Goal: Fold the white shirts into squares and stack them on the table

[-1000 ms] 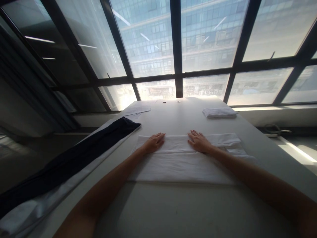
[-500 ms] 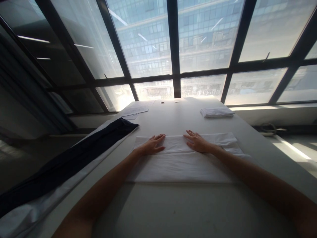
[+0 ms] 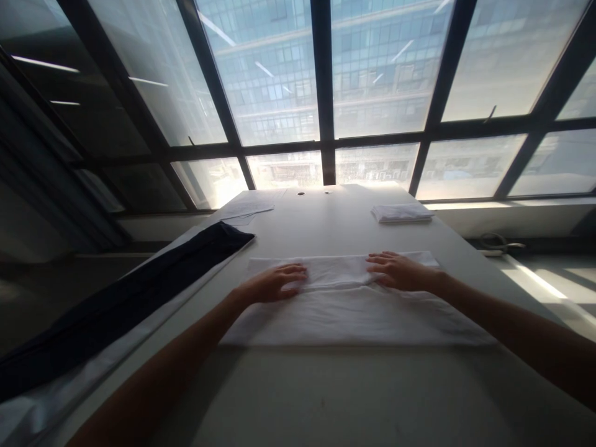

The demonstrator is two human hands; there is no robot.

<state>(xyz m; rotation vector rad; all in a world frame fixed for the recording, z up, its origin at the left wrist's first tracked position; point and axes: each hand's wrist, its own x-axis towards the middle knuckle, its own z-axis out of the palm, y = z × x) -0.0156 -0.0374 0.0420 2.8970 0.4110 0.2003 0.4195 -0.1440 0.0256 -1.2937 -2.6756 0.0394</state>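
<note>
A white cloth (image 3: 354,316), possibly a garment, lies partly folded across the white table (image 3: 298,397), its far part doubled over in a band. My left hand (image 3: 274,281) rests on the left of that band, fingers stretched out toward the right. On the band's right part lies my right hand (image 3: 400,270), palm down with the fingers apart and pointing left. Neither hand grips anything. Small wrinkles show in the cloth between and below the hands.
Dark navy fabric (image 3: 139,292) lies along the table's left edge over white fabric (image 3: 107,366). At the back left are white sheets (image 3: 246,210); a folded white cloth (image 3: 401,213) lies back right. Windows (image 3: 279,74) rise behind, and a coiled hose (image 3: 496,241) is on the right.
My right hand has slid to the right along the cloth, and my left hand a little to the left and nearer me. The gap between them is wider. The view has shifted slightly.
</note>
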